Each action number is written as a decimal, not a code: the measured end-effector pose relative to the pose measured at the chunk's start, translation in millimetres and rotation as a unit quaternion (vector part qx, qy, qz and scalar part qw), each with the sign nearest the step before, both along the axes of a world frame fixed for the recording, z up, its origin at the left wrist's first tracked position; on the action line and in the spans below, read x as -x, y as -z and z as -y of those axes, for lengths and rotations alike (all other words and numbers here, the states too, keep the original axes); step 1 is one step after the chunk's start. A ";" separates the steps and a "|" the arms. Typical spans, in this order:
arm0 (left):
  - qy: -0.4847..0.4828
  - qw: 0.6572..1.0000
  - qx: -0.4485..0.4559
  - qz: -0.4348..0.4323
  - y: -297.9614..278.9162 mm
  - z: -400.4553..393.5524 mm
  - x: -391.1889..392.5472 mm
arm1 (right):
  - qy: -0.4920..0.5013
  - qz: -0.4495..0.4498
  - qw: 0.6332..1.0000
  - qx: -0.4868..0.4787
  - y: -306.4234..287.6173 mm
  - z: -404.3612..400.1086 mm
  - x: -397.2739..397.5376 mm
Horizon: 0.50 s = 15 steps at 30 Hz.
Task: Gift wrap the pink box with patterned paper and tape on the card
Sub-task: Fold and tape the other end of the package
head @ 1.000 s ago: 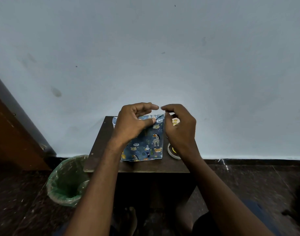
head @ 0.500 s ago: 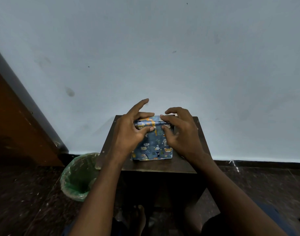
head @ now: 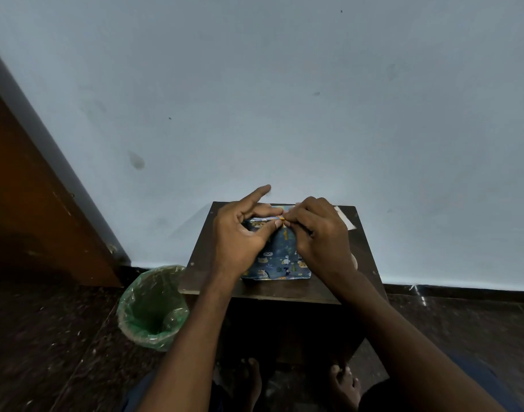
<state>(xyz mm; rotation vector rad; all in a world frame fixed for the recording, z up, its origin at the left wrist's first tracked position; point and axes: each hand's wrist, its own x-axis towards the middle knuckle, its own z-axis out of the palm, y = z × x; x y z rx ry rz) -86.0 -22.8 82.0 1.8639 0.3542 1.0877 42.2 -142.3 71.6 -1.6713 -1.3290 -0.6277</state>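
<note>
A box [head: 280,260] wrapped in blue animal-print paper lay flat on a small dark table [head: 204,263] against a pale wall. Both hands met at its far edge — the left hand [head: 242,233] pinched the paper fold with thumb and curled fingers, index finger pointing up, while the right hand [head: 320,236] pinched the same fold with curled fingers. A white card [head: 345,217] lay at the table's far right corner — a green-lined bin [head: 152,307] stood on the floor to the left.

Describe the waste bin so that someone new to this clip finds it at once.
Start at the dark wooden table against the pale wall. On the floor at its left front corner stands the bin. Its crinkled green plastic liner marks it out against the dark floor.
</note>
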 end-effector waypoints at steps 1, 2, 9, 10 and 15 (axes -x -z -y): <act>-0.004 1.000 -0.017 0.004 1.4 -2.5 0.0 | 0.003 0.000 1.000 -0.003 0.1 -0.3 0.7; -0.009 0.999 -0.032 0.009 1.8 -3.6 -0.1 | 0.006 -0.001 1.000 -0.007 0.1 -0.2 1.3; 0.028 1.000 0.006 -0.003 -1.4 -5.8 1.5 | 0.015 -0.004 1.000 -0.019 -0.2 1.1 0.0; 0.036 0.999 0.013 -0.009 -1.9 -6.8 3.1 | 0.015 -0.004 1.000 -0.017 0.0 1.0 -0.2; 0.068 0.997 0.019 -0.022 -1.7 -9.8 8.2 | 0.014 -0.007 1.000 -0.019 -1.4 1.3 2.0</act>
